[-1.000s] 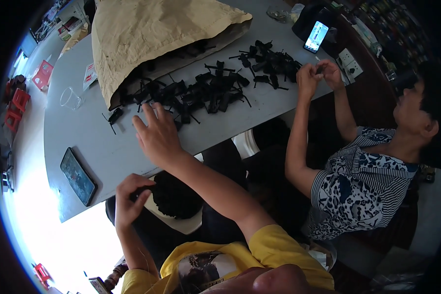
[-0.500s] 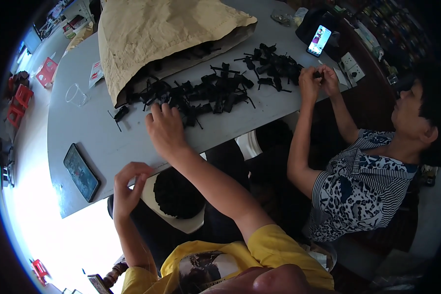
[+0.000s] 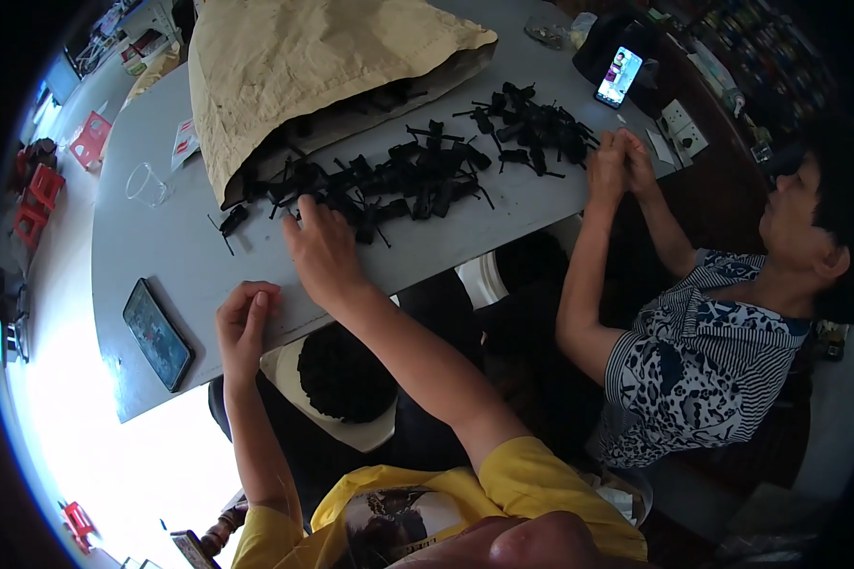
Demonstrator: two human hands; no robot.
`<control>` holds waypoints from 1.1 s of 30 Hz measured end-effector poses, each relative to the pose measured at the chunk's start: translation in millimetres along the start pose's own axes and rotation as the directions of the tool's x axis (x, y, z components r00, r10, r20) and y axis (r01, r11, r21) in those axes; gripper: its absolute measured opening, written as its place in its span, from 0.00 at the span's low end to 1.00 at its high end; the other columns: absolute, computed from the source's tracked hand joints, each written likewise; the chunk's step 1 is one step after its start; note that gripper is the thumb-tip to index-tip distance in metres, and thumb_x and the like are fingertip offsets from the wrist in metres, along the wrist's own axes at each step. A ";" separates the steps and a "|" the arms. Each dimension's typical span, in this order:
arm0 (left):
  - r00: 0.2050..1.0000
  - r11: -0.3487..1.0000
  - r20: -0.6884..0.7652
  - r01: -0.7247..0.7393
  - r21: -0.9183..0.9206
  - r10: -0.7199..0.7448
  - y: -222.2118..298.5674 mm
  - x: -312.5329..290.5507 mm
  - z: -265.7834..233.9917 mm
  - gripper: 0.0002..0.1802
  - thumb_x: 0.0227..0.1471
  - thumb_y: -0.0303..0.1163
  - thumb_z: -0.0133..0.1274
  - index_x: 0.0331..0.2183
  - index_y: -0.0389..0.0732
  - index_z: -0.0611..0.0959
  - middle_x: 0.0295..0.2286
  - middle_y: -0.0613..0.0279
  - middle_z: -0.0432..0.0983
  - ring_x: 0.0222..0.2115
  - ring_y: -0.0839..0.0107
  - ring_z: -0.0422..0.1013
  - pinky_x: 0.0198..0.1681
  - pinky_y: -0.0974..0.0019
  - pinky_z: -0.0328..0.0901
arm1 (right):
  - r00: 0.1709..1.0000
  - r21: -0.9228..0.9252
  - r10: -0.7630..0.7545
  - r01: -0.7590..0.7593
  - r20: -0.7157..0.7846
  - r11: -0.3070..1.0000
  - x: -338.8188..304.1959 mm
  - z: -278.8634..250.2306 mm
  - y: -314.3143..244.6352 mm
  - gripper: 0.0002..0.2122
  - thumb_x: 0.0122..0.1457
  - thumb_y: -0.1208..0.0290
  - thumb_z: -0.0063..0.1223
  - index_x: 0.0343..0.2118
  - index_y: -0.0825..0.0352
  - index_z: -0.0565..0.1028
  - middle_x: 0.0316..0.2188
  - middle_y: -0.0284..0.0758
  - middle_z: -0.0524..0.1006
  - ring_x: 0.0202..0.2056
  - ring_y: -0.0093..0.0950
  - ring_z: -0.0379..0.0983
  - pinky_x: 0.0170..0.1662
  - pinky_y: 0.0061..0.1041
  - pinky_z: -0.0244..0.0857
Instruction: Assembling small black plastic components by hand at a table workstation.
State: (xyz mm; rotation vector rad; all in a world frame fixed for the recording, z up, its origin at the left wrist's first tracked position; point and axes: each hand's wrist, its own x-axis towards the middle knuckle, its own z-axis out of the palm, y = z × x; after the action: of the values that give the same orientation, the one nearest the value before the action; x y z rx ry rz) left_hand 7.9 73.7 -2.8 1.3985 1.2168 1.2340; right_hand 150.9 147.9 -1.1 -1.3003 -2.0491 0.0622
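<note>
A loose pile of small black plastic parts (image 3: 389, 180) with thin protruding stems spreads over the grey table in front of the paper sack. My right hand (image 3: 324, 248) is at the pile's near left edge, its fingers bent and closed around a black part (image 3: 295, 216) mostly hidden by them. My left hand (image 3: 245, 321) is over the table's near edge, fingers curled and thumb against them, with nothing visible in its grasp. Below, a white tub (image 3: 375, 436) holds a dark mass of small pieces. One black part (image 3: 232, 221) lies apart, left of the pile.
The large brown paper sack (image 3: 323, 66) lies with its mouth toward me. A dark phone (image 3: 157, 334) and a clear plastic cup (image 3: 146, 185) are on the left. A co-worker (image 3: 702, 351) sits at right, hands together, near a lit phone (image 3: 619, 76) and a second white tub (image 3: 484, 280).
My left hand has shifted slightly left, and its thumb has closed against the fingers. My right hand has barely moved at the pile. The co-worker's hands have come closer together.
</note>
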 end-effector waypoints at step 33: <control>0.975 0.849 -0.222 -0.141 -0.509 0.028 -16.1 3.6 -12.4 0.25 0.59 0.38 0.36 0.53 0.33 0.60 0.34 0.61 0.70 0.30 0.78 0.65 0.37 0.74 0.59 | 0.982 0.930 0.000 -0.177 0.187 0.323 -1.7 -13.0 -30.8 0.06 0.48 0.86 0.44 0.26 0.70 0.72 0.26 0.32 0.70 0.26 0.19 0.70 0.28 0.17 0.63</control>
State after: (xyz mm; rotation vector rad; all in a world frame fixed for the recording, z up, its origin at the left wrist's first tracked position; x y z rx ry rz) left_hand -6.1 79.5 -16.7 0.9396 0.8570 1.6577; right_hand 134.9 127.3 19.8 -0.5899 -1.5058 1.2867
